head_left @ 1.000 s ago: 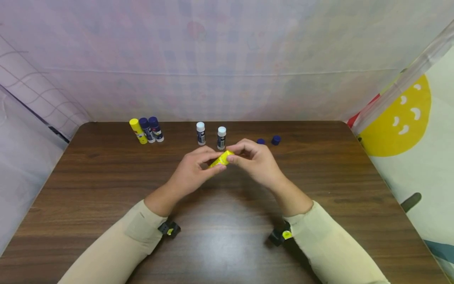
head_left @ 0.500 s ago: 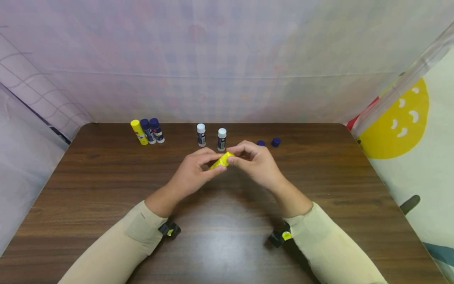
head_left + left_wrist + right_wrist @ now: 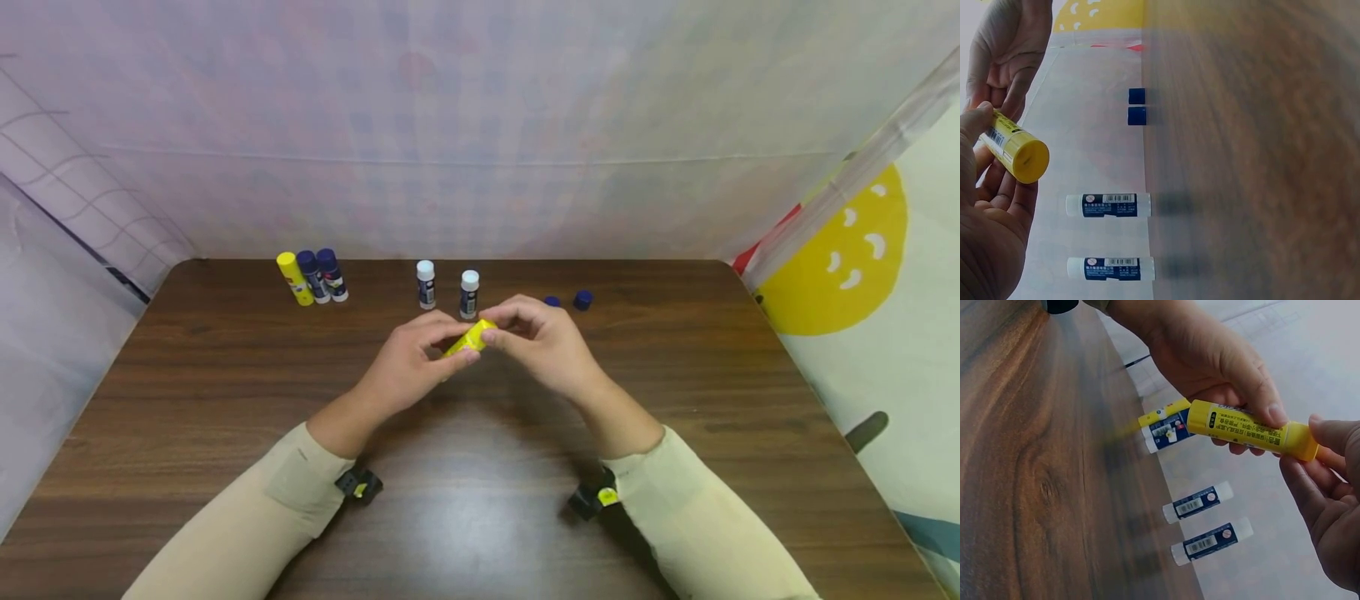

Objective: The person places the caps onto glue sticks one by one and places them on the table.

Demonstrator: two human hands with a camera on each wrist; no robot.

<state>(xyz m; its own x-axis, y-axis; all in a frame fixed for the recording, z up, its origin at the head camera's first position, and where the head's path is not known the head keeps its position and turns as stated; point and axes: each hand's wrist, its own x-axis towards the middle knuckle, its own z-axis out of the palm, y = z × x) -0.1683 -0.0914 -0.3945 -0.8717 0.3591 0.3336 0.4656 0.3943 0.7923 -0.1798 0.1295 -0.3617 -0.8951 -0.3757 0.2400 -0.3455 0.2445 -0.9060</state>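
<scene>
A yellow glue stick (image 3: 471,337) is held slantwise above the table between both hands. My left hand (image 3: 401,362) grips its body between thumb and fingers. At the upper right end, my right hand (image 3: 546,346) pinches the yellow cap (image 3: 1302,442) with thumb and fingertips. In the right wrist view the printed label of the glue stick faces the camera, and the left wrist view shows its round base. Behind the hands stand two blue-and-white glue sticks (image 3: 426,285) without their blue caps, upright and apart from each other.
Two dark blue caps (image 3: 583,300) lie at the back, right of centre; the right hand partly hides one. At the back left, a yellow glue stick (image 3: 295,279) stands beside two blue-capped glue sticks (image 3: 332,275). A curtain (image 3: 465,200) hangs behind the wooden table (image 3: 225,367).
</scene>
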